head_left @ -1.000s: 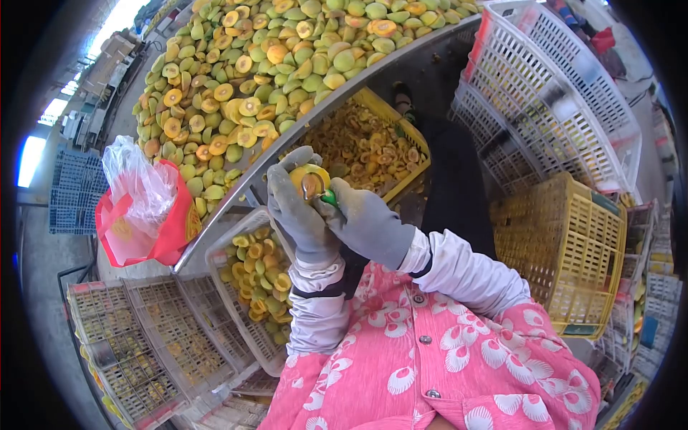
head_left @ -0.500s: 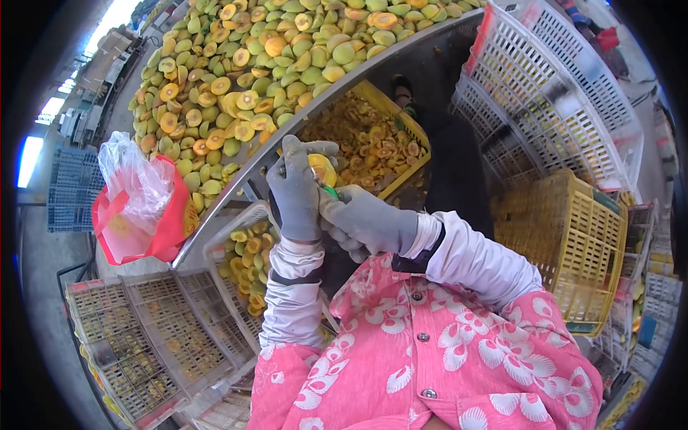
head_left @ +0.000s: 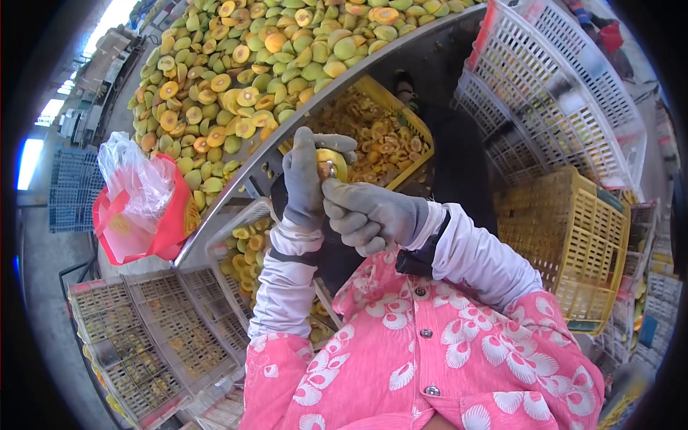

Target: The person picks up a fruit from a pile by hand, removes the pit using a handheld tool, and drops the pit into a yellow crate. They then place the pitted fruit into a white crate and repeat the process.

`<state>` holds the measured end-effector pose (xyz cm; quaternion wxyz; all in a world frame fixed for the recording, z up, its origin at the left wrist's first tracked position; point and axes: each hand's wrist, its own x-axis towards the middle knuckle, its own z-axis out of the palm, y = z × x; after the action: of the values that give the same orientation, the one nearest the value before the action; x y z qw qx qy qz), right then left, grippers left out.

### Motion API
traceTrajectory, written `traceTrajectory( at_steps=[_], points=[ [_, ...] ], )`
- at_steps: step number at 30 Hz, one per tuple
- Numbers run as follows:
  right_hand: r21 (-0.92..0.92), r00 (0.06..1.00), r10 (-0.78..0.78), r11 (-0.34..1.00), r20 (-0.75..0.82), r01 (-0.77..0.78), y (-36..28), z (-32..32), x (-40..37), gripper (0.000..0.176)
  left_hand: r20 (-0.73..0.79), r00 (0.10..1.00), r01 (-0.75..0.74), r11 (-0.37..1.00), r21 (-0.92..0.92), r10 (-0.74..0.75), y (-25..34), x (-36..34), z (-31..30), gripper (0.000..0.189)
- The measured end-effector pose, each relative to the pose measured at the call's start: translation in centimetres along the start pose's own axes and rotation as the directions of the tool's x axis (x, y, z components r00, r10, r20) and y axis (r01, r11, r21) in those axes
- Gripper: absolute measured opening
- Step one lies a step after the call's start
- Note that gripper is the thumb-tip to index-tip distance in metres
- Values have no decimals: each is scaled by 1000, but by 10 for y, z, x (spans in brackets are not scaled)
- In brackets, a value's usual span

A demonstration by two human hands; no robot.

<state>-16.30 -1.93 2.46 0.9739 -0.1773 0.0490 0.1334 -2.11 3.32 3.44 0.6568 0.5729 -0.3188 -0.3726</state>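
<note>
My left hand, in a grey glove, is closed around a yellow peach half, its thumb and fingers at the fruit's edges. Close below it, my right hand, also gloved in grey, is closed on a small tool whose metal tip lies against the fruit's cut face. Its handle is hidden inside the fist. Beneath both hands stands a yellow crate of cut peach pieces and scraps.
A heap of halved peaches covers the metal-edged table. A red bag hangs by its corner. White crates and a yellow crate stand at right. A light crate of peach halves sits left of my lap.
Both hands have shifted slightly right, and the peach half has turned in my left hand. The tool's green handle, seen before, is now covered; its metal tip shows on the fruit.
</note>
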Motion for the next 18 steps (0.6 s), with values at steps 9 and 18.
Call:
traceTrajectory(
  at_steps=[9, 18],
  points=[
    [22, 1000, 24, 999, 1, -24, 2, -4, -2, 39, 65, 997, 33, 989, 142, -43, -3, 4, 3, 67],
    [-110, 993, 44, 992, -108, -56, -14, -37, 2, 40, 24, 965, 259, 931, -258, -262, -61, 26, -3, 64]
  ],
)
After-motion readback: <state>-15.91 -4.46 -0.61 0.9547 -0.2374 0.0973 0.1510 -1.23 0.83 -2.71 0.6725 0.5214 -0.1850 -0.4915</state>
